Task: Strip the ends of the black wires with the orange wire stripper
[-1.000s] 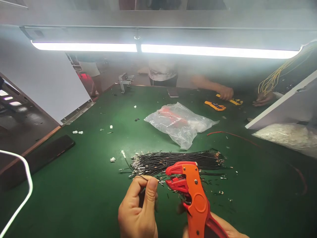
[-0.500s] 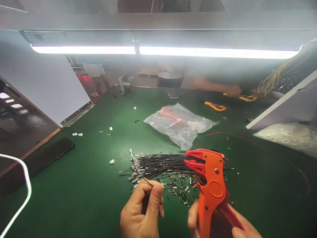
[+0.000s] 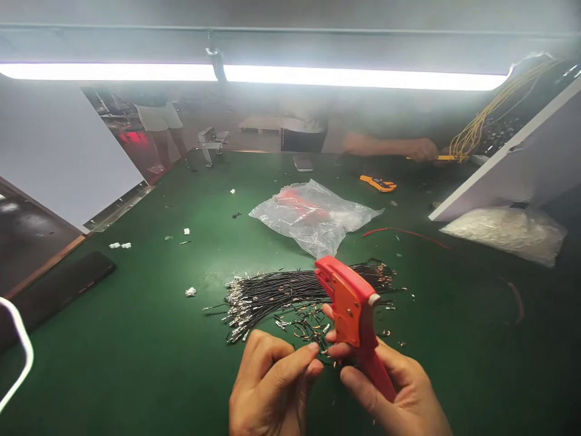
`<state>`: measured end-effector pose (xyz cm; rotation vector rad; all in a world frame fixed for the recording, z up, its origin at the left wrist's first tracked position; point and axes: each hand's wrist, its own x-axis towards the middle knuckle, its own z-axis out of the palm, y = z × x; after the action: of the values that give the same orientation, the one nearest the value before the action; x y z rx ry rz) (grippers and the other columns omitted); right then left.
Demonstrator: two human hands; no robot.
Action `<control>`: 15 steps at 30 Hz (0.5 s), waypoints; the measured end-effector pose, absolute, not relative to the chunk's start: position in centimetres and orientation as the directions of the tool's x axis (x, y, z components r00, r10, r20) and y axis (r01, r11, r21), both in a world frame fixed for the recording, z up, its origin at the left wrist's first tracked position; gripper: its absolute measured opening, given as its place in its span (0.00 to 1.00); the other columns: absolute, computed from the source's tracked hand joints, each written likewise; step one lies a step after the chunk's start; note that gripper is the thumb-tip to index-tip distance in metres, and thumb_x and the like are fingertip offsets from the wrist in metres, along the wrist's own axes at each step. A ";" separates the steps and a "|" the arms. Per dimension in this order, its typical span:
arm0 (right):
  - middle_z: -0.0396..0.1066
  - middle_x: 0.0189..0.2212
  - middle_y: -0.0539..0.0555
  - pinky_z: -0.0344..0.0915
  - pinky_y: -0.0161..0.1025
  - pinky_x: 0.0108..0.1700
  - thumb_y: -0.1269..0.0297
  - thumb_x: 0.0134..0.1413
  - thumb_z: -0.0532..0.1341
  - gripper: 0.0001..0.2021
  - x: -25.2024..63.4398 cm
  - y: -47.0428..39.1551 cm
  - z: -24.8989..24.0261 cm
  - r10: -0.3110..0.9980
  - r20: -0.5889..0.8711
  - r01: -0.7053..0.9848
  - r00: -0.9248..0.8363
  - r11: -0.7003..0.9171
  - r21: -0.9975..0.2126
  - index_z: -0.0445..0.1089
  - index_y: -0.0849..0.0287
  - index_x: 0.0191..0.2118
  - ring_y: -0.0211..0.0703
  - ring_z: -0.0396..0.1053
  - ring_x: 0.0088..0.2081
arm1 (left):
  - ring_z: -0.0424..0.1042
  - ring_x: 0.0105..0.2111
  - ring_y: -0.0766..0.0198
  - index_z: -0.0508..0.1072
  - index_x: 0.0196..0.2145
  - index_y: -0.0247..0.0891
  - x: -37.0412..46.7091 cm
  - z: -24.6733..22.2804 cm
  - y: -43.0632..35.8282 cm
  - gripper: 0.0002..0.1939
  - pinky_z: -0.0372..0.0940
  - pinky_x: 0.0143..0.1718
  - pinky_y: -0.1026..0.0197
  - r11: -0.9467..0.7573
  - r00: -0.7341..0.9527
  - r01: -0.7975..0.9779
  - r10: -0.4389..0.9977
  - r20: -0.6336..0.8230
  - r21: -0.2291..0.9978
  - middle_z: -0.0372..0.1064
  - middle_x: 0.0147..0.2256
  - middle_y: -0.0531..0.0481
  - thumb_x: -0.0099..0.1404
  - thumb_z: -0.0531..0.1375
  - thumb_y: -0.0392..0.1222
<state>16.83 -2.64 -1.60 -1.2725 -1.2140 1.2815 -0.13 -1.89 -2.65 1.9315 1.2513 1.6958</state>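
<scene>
My left hand [image 3: 272, 381] is closed in a pinch on a thin dark wire [image 3: 300, 393], which hangs down below the fingers, partly hidden and blurred. Wrapped round the handle of a red and orange wire stripper [image 3: 348, 303] is my right hand [image 3: 399, 387]. The tool's head points up and to the left, and its jaws are mostly turned from view. Left fingertips are close beside the right hand's fingers. Behind both hands lies a bundle of black wires [image 3: 276, 290] with metal terminals at the left ends. Short wire offcuts [image 3: 308, 330] are scattered in front of it.
A clear plastic bag [image 3: 313, 218] with something red inside lies beyond the bundle on the green table [image 3: 163, 369]. Further back are a yellow tool [image 3: 379, 183] and another person's hand [image 3: 424, 149]. A white cable [image 3: 22, 345] loops at left; a filled bag [image 3: 503, 233] sits right.
The wire stripper has turned and tilted, so its broad side no longer faces me. My left hand has come nearer to it, and the wire now hangs down instead of pointing up-left. The view has shifted.
</scene>
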 end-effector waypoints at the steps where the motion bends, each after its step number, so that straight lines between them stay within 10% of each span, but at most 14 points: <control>1: 0.80 0.45 0.51 0.66 0.43 0.58 0.51 0.55 0.69 0.06 16.6 -2.7 -1.5 0.998 -0.047 0.030 -0.045 -0.046 -0.998 0.82 0.41 0.36 0.53 0.75 0.50 | 0.65 0.27 0.66 0.80 0.46 0.42 -0.1 -2.6 -1.9 0.12 0.62 0.27 0.64 -0.599 -0.023 0.409 0.747 0.664 0.688 0.69 0.27 0.54 0.66 0.65 0.31; 5: 0.78 0.50 0.52 0.69 0.40 0.52 0.60 0.59 0.65 0.06 16.2 -2.8 -1.7 0.998 0.047 0.075 -0.048 0.050 -0.996 0.80 0.46 0.32 0.51 0.75 0.48 | 0.64 0.27 0.66 0.80 0.42 0.42 -0.3 -2.4 -1.9 0.07 0.62 0.27 0.64 -0.592 -0.081 0.439 0.724 0.686 0.676 0.68 0.26 0.54 0.68 0.64 0.34; 15: 0.72 0.39 0.53 0.69 0.43 0.51 0.66 0.61 0.60 0.07 16.6 -2.2 -2.7 0.978 0.207 0.270 -0.018 0.204 -0.941 0.74 0.49 0.34 0.53 0.73 0.46 | 0.70 0.24 0.67 0.77 0.40 0.35 -1.5 -1.3 -1.2 0.07 0.69 0.26 0.65 -0.798 0.388 0.570 0.472 0.791 0.196 0.76 0.23 0.53 0.63 0.68 0.31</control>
<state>16.55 -2.20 -2.74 -1.2477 -1.4897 0.9025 -1.51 -1.24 -1.26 2.7053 1.0200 1.4822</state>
